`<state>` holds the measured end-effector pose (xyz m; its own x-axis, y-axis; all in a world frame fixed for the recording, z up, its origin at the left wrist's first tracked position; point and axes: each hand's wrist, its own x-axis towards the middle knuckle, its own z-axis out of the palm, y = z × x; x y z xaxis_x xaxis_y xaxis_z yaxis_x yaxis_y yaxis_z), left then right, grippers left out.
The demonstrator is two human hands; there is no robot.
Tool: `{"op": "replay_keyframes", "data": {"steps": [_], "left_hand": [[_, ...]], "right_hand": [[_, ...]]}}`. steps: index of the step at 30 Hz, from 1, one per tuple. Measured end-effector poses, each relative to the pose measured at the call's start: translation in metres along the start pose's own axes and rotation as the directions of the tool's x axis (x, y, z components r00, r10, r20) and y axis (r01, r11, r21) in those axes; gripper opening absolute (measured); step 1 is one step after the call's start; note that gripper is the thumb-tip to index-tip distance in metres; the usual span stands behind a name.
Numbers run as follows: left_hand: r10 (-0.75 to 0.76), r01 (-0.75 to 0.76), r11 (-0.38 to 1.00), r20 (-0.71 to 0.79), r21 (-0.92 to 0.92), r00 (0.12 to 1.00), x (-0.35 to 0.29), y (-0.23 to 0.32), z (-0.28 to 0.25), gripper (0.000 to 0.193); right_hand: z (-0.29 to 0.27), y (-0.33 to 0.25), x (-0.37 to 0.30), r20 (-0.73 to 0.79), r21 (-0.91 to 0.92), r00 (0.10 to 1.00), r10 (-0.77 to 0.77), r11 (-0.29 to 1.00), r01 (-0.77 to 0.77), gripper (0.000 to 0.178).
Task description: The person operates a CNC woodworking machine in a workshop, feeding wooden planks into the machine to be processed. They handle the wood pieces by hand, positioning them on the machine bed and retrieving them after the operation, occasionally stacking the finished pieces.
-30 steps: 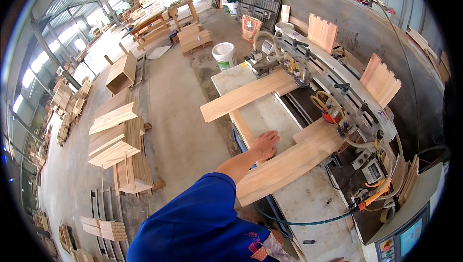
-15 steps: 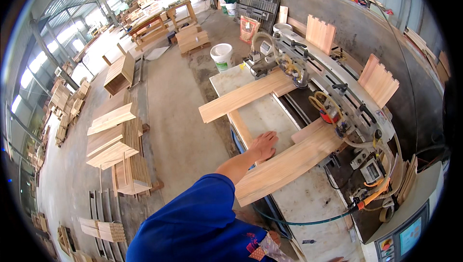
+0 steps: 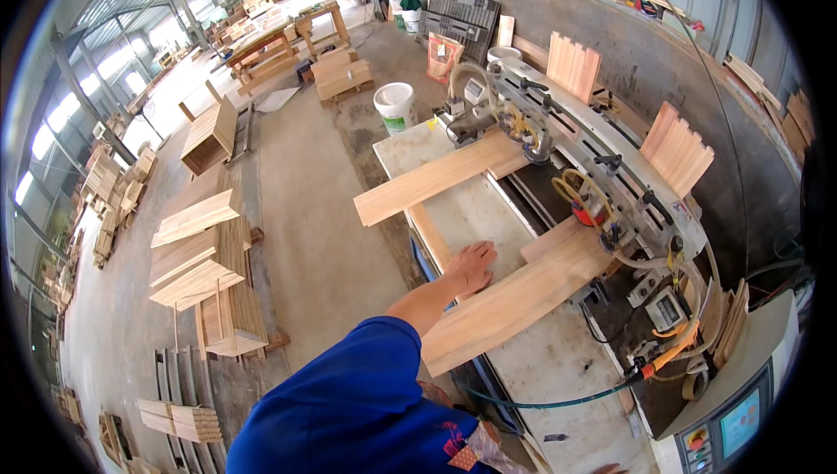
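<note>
My left hand (image 3: 473, 267) rests palm down on the pale machine table (image 3: 493, 212), fingers stretched out and holding nothing. It lies between two wooden boards. The nearer board (image 3: 514, 304) runs from the table's front edge back under the machine's tool head with a red part (image 3: 586, 212). Farther off, another board (image 3: 436, 179) reaches under a second tool head (image 3: 535, 144). A narrow wood strip (image 3: 429, 234) lies along the table edge beside my wrist. Of my right hand (image 3: 610, 470), only a sliver shows at the lower edge; its fingers are mostly cut off.
Stacked boards (image 3: 231, 321) stand on the floor to the left. A white bucket (image 3: 394, 106) is beyond the table. Two notched panels (image 3: 676, 150) lean behind the machine. A teal hose (image 3: 540, 404) crosses the near table, and a control panel with a screen (image 3: 741, 422) sits at lower right.
The whole view has shifted slightly. My left hand stays flat on the table, and the boards keep their places.
</note>
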<state>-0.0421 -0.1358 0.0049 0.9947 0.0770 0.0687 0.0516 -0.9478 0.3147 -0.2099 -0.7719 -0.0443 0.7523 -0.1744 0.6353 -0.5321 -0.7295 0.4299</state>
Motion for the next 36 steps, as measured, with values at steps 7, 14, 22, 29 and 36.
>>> {"op": "replay_keyframes", "data": {"steps": [7, 14, 22, 29, 36], "left_hand": [[-0.003, 0.003, 1.0, -0.03, 0.004, 1.0, 0.0, 0.001, -0.001, 0.046], [0.021, -0.021, 1.0, -0.054, 0.0, 0.998, 0.001, 0.004, -0.001, 0.045], [0.018, -0.018, 1.0, -0.052, -0.013, 0.998, -0.013, -0.003, 0.001, 0.045], [-0.126, 0.114, 0.991, 0.206, 0.072, 0.97, 0.023, 0.007, 0.001, 0.06], [0.125, -0.113, 0.991, 0.221, -0.066, 0.967, 0.068, 0.013, 0.05, 0.068]], "right_hand": [[0.012, 0.002, -0.007, 0.058, 0.012, 0.998, 0.034, 0.999, -0.035, 0.05], [0.017, 0.012, -0.007, 0.089, 0.042, 0.995, 0.04, 0.998, -0.044, 0.052], [0.002, 0.001, -0.008, 0.141, 0.058, 0.99, 0.03, 0.998, -0.038, 0.055], [0.049, 0.017, -0.068, 0.06, 0.256, 0.998, -0.03, 0.967, 0.014, 0.018], [-0.011, -0.008, -0.018, 0.375, 0.238, 0.832, 0.409, 0.825, -0.512, 0.055]]}}
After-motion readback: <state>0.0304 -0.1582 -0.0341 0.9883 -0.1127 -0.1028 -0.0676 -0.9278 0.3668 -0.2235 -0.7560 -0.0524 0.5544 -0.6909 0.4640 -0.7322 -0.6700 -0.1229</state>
